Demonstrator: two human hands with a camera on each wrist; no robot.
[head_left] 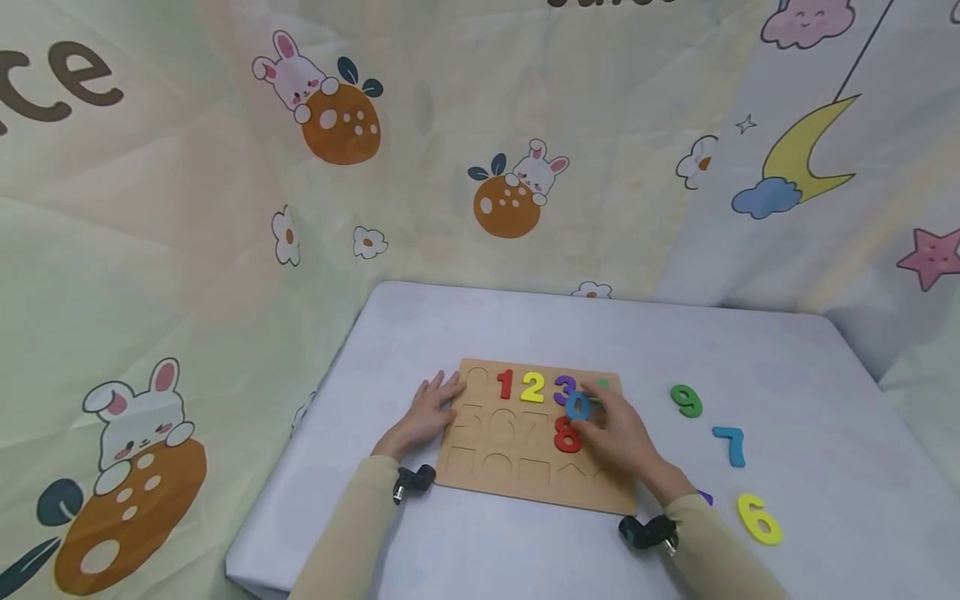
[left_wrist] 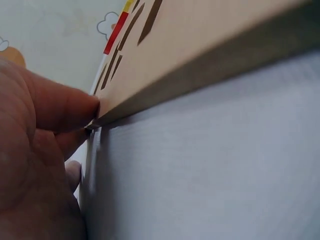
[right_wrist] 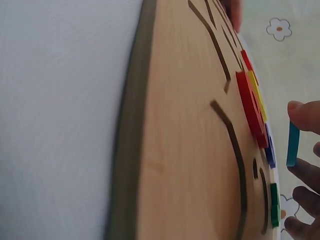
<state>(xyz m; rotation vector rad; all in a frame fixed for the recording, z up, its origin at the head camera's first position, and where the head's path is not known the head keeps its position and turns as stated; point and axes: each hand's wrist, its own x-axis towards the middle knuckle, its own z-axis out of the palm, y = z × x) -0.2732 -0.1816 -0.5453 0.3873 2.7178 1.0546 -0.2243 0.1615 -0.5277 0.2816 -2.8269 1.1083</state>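
Blue zero [head_left: 571,407] is pinched in the right hand [head_left: 621,431].

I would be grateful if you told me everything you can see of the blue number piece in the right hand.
The blue 0 is a flat, evenly coloured oval ring with an open middle; its exact material is unclear. The right hand pinches it between thumb and fingers. In the head view it appears over the right half of the board; the right wrist view shows it edge-on, clear of the board.
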